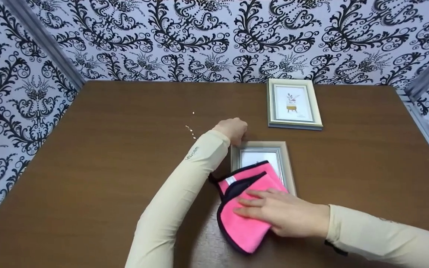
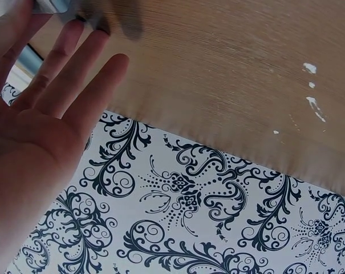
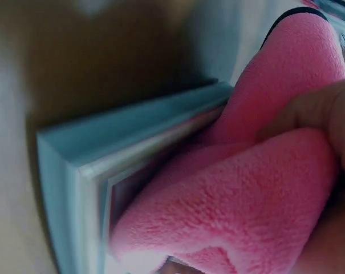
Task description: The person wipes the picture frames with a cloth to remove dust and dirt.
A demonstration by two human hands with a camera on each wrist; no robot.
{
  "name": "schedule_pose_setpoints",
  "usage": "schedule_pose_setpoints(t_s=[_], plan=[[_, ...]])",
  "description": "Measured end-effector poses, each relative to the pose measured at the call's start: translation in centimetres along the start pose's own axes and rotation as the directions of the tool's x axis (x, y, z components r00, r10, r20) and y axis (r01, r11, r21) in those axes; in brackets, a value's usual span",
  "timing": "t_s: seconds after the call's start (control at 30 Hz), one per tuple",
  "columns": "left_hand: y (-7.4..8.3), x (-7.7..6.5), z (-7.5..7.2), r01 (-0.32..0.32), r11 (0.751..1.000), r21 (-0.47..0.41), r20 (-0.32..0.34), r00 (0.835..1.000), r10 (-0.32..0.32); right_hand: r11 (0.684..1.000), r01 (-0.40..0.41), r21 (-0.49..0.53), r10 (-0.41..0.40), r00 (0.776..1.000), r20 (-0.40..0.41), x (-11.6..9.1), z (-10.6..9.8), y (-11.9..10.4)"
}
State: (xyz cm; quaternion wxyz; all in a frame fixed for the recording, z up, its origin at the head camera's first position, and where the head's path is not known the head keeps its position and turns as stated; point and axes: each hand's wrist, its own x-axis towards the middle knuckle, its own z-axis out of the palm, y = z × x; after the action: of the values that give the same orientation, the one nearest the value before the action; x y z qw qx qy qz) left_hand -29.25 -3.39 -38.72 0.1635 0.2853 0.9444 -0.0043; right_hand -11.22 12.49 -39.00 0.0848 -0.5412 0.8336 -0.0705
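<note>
A picture frame (image 1: pixel 289 167) with a pale border lies on the brown table, partly covered by a folded pink cloth (image 1: pixel 251 223) with black edging. My right hand (image 1: pixel 274 212) holds the cloth against the frame's lower part, fingers spread over the fabric. The cloth (image 3: pixel 229 200) bunches by the thumb in the right wrist view, over the frame's corner (image 3: pixel 64 171). At the frame's far left corner, my left hand (image 1: pixel 233 130) grips its edge. In the left wrist view a bit of the frame (image 2: pixel 52 5) shows by the thumb of the left hand (image 2: pixel 41 125).
Another picture frame (image 1: pixel 294 102), showing a potted plant, lies farther back, close to the patterned wall (image 1: pixel 214 41). Small white marks (image 1: pixel 190 130) dot the brown table (image 1: pixel 106 149) left of the left hand. Metal edging (image 1: pixel 47 44) runs along the wall corner.
</note>
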Motion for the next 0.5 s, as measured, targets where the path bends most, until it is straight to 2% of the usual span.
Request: schedule_pose_setpoints(t_s=[0.1, 0.2, 0.3, 0.37, 0.43, 0.5], plan=[[0.0, 0.1, -0.1, 0.016, 1.000, 0.000, -0.003, 1.000, -0.016, 0.977, -0.012, -0.214, -0.007, 0.996, -0.086, 1.1, 0.4, 0.5], [0.1, 0.2, 0.0, 0.025, 1.000, 0.001, -0.004, 1.000, -0.025, 0.927, -0.089, -0.365, 0.017, 0.981, -0.196, 2.5, 0.8, 1.4], [0.2, 0.2, 0.1, 0.024, 1.000, 0.006, -0.004, 1.000, -0.024, 0.876, -0.159, -0.455, 0.020, 0.955, -0.296, 4.0, 1.1, 2.2], [0.3, 0.2, 0.1, 0.028, 1.000, 0.014, -0.004, 1.000, -0.028, 0.845, -0.173, -0.506, -0.006, 0.943, -0.331, 4.9, 1.4, 2.5], [0.3, 0.0, 0.0, 0.032, 0.999, 0.022, -0.007, 0.999, -0.032, 0.812, -0.160, -0.561, -0.054, 0.937, -0.345, 5.7, 1.8, 2.8], [0.2, -0.1, -0.1, 0.034, 0.999, 0.026, -0.014, 0.999, -0.033, 0.806, -0.137, -0.576, -0.075, 0.941, -0.329, 6.3, 1.8, 3.0]])
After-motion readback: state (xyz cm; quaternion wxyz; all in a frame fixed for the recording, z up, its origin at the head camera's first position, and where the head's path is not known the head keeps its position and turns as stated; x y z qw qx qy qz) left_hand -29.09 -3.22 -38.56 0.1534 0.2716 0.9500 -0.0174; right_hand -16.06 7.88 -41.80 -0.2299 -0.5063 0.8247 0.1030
